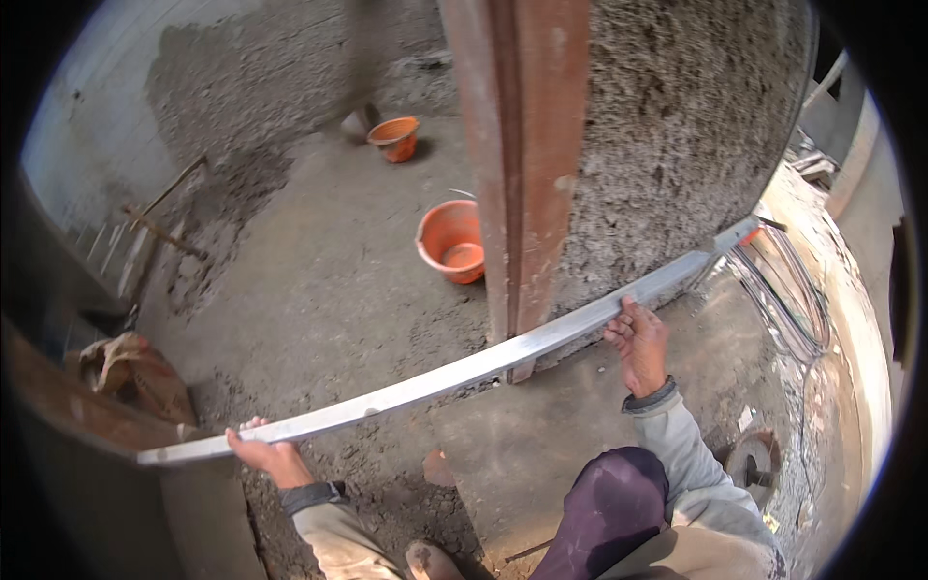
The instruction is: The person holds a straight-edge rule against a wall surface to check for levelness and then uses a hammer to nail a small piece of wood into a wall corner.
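Note:
A long silver metal bar (435, 381) lies crosswise at the base of a brown wooden door frame (512, 164), reaching from the left side to the plastered wall on the right. My left hand (273, 457) grips the bar near its left end, fingers partly hidden behind it. My right hand (638, 348) holds it toward the right, thumb on the bar and fingers curled. Rough wet-looking plaster (681, 106) covers the wall beside the frame. My knee (609, 503) shows below, over the grey floor.
Two orange buckets (448, 242) (392, 143) stand on the rough floor beyond. A dirty sack (121, 372) lies at left, near a wooden tool (164, 227) by the wall. Coiled hoses or cables (797, 319) and a round object (752, 459) are at right.

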Motion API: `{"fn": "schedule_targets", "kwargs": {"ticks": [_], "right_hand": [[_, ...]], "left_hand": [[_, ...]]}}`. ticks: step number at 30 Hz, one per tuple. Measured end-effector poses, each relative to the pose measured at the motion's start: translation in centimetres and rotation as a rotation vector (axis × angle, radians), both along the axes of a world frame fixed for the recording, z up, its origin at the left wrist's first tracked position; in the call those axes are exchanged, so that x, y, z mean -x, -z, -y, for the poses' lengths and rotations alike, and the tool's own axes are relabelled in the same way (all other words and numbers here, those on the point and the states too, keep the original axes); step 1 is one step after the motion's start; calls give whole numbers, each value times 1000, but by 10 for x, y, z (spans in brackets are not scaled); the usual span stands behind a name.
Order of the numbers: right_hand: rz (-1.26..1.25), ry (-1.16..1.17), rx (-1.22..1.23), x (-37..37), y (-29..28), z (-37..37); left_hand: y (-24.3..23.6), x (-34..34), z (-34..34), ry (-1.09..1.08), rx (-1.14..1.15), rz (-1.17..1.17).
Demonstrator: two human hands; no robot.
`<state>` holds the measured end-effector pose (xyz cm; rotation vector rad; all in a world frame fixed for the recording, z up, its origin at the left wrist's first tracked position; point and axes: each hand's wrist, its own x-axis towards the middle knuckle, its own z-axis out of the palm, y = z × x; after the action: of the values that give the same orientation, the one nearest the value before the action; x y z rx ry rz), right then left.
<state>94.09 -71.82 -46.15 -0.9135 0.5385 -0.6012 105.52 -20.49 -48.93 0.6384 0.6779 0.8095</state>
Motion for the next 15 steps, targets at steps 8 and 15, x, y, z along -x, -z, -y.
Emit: {"fn": "schedule_targets", "kwargs": {"ticks": [8, 15], "right_hand": [[-173, 94, 69, 35, -18, 20], [-254, 97, -12, 17, -46, 0]], "left_hand": [[17, -11, -15, 181, 13, -88], [-20, -8, -38, 296, 71, -161]]}}
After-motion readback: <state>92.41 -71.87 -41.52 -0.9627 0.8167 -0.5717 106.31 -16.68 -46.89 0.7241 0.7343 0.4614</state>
